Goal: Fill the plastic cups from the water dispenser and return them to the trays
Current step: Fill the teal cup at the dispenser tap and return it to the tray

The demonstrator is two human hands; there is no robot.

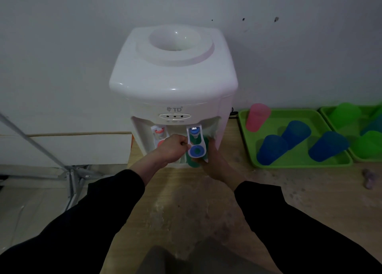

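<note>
A white water dispenser stands on the wooden table against the wall. My left hand is closed on the lever of the blue tap. Under that tap my right hand holds a green cup, mostly hidden by the lever and my fingers. Right of the dispenser, a green tray carries one pink cup and three blue cups.
A second green tray at the far right holds green cups. The red tap sits left of the blue one. A metal stand rises left of the table. A small purple object lies near the right edge.
</note>
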